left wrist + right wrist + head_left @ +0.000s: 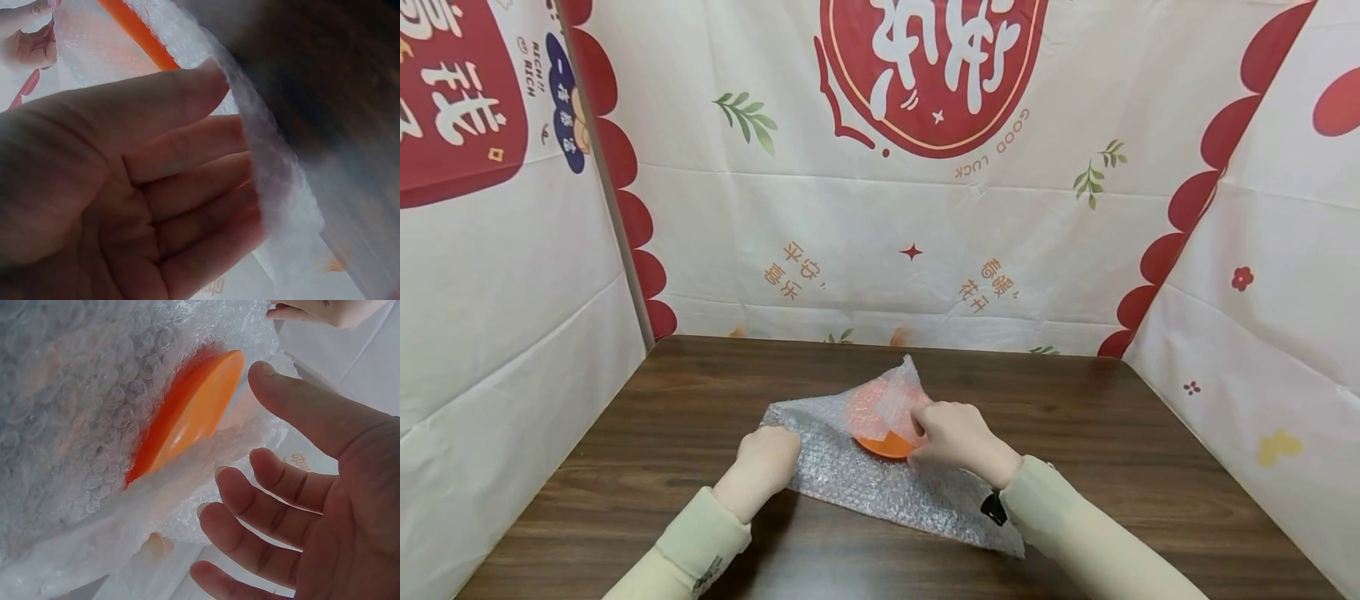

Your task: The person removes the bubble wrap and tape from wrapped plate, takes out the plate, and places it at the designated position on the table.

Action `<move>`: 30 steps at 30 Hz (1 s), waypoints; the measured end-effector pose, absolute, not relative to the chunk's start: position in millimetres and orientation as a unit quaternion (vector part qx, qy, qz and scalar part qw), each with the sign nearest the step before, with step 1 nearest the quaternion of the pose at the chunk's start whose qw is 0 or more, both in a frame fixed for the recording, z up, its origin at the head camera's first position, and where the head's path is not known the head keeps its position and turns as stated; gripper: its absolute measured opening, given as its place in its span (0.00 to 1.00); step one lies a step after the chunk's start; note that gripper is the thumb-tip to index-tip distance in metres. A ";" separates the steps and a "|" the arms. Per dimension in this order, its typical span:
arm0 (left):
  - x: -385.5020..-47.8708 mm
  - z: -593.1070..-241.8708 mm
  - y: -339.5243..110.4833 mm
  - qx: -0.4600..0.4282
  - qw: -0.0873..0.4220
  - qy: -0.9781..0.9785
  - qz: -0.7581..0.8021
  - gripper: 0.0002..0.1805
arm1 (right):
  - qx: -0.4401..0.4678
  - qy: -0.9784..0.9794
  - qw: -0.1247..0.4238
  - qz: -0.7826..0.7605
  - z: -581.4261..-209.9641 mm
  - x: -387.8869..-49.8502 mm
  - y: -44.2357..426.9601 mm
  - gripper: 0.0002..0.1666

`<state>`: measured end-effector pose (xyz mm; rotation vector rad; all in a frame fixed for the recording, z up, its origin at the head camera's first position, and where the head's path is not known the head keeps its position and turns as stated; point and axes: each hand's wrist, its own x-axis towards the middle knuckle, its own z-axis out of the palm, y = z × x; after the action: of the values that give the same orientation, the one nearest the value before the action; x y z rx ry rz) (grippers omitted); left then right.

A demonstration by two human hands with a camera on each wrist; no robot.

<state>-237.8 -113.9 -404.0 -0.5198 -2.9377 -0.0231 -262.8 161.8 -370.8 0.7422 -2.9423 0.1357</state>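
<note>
A sheet of clear bubble wrap [872,475] lies on the table, with one corner folded over an orange plate [889,445]. Only part of the plate shows bare; the rest is seen dimly through the flap. My left hand [767,460] pinches the left edge of the wrap, and in the left wrist view the thumb [209,84] lies over that edge with the fingers behind it. My right hand [958,440] is at the right side of the plate, beside the flap. In the right wrist view its thumb and fingers [234,487] stand apart, loosely bent, with nothing gripped between them.
The brown wooden table [685,392] reaches back to a printed white cloth wall [865,275]. Cloth walls also stand at the left and right sides. A black band [994,508] shows at my right wrist.
</note>
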 end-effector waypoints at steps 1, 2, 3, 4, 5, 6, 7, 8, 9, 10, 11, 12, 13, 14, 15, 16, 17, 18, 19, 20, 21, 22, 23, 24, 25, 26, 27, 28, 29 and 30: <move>-238.3 -404.2 -114.2 -0.173 0.070 -0.982 -0.020 0.12 | 0.243 -0.968 0.052 0.043 -370.6 -263.1 161.5 0.20; -238.9 -404.6 -114.7 -0.175 0.064 -0.982 -0.028 0.11 | 0.242 -0.968 0.052 0.042 -370.4 -263.5 161.2 0.21; -239.1 -404.7 -115.3 -0.178 0.061 -0.982 -0.032 0.11 | 0.242 -0.968 0.052 0.042 -370.2 -263.7 161.0 0.21; -239.2 -404.8 -115.9 -0.183 0.060 -0.981 -0.035 0.11 | 0.242 -0.968 0.053 0.042 -369.9 -263.8 160.8 0.21; -239.1 -404.7 -116.3 -0.189 0.061 -0.979 -0.037 0.11 | 0.242 -0.968 0.054 0.042 -369.6 -263.8 160.5 0.22; -239.0 -404.8 -116.8 -0.195 0.061 -0.978 -0.038 0.10 | 0.242 -0.968 0.054 0.041 -369.6 -264.1 160.2 0.22; -238.8 -404.7 -117.0 -0.199 0.059 -0.978 -0.037 0.10 | 0.242 -0.968 0.053 0.040 -369.6 -264.3 160.0 0.22; -238.7 -404.7 -117.1 -0.201 0.056 -0.977 -0.038 0.10 | 0.242 -0.968 0.053 0.040 -369.5 -264.2 159.7 0.22; -238.4 -404.2 -117.1 -0.203 0.053 -0.977 -0.039 0.10 | 0.242 -0.968 0.053 0.039 -369.4 -264.3 159.4 0.22; -238.1 -403.8 -116.8 -0.204 0.049 -0.977 -0.041 0.10 | 0.242 -0.968 0.053 0.038 -369.7 -264.5 159.2 0.23; -237.9 -403.4 -116.4 -0.202 0.044 -0.977 -0.044 0.10 | 0.241 -0.968 0.052 0.037 -369.8 -264.6 158.8 0.23; -237.7 -403.2 -116.1 -0.200 0.040 -0.978 -0.046 0.11 | 0.240 -0.969 0.052 0.035 -369.8 -264.6 158.5 0.23; -237.5 -402.8 -115.6 -0.197 0.036 -0.979 -0.048 0.12 | 0.240 -0.969 0.053 0.034 -370.1 -264.7 158.3 0.23; -237.3 -402.4 -115.3 -0.194 0.033 -0.979 -0.050 0.14 | 0.239 -0.969 0.055 0.034 -370.0 -264.8 157.9 0.23; -237.1 -402.1 -115.2 -0.193 0.033 -0.979 -0.051 0.15 | 0.239 -0.969 0.055 0.036 -369.9 -265.0 157.6 0.23; -237.3 -402.4 -115.2 -0.192 0.032 -0.980 -0.051 0.17 | 0.238 -0.969 0.055 0.038 -369.6 -265.2 157.3 0.22; -237.4 -402.5 -115.3 -0.190 0.031 -0.980 -0.051 0.18 | 0.237 -0.969 0.054 0.039 -369.1 -265.4 157.0 0.22; -237.6 -402.8 -115.5 -0.189 0.030 -0.980 -0.050 0.19 | 0.235 -0.970 0.054 0.039 -368.8 -265.6 157.0 0.22; -237.9 -403.1 -115.7 -0.188 0.027 -0.980 -0.050 0.20 | 0.234 -0.970 0.053 0.039 -368.0 -265.9 156.9 0.22; -238.4 -403.7 -115.9 -0.189 0.027 -0.980 -0.050 0.20 | 0.233 -0.970 0.052 0.040 -366.7 -265.8 156.8 0.21; -238.6 -404.1 -115.9 -0.189 0.027 -0.980 -0.049 0.20 | 0.232 -0.971 0.050 0.040 -365.6 -265.8 156.9 0.21; -238.7 -404.5 -116.0 -0.189 0.027 -0.980 -0.049 0.21 | 0.232 -0.971 0.051 0.039 -364.5 -265.7 157.1 0.20; -238.6 -404.6 -115.9 -0.189 0.027 -0.980 -0.048 0.21 | 0.232 -0.971 0.052 0.038 -363.5 -265.5 157.5 0.20; -238.4 -404.8 -115.9 -0.190 0.028 -0.980 -0.047 0.21 | 0.232 -0.970 0.054 0.038 -362.4 -265.3 157.9 0.19; -238.2 -404.9 -115.9 -0.190 0.029 -0.980 -0.047 0.21 | 0.233 -0.970 0.056 0.038 -361.1 -265.1 158.3 0.19; -237.9 -404.7 -116.0 -0.190 0.030 -0.980 -0.046 0.21 | 0.233 -0.970 0.059 0.039 -360.6 -265.3 159.0 0.18; -237.4 -404.2 -115.9 -0.190 0.030 -0.980 -0.045 0.21 | 0.233 -0.970 0.062 0.037 -360.2 -265.4 159.7 0.17; -237.2 -404.2 -116.0 -0.189 0.030 -0.980 -0.045 0.21 | 0.233 -0.970 0.067 0.036 -360.0 -265.5 160.5 0.17; -236.9 -403.9 -116.2 -0.189 0.030 -0.981 -0.044 0.21 | 0.233 -0.969 0.070 0.034 -359.6 -265.6 161.2 0.16; -236.6 -403.8 -116.2 -0.188 0.029 -0.981 -0.044 0.21 | 0.232 -0.969 0.074 0.033 -359.4 -265.7 162.0 0.15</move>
<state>-236.6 -116.2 -403.8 -0.5802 -3.0249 -0.1345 -265.7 162.0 -359.4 0.6955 -2.9097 0.0993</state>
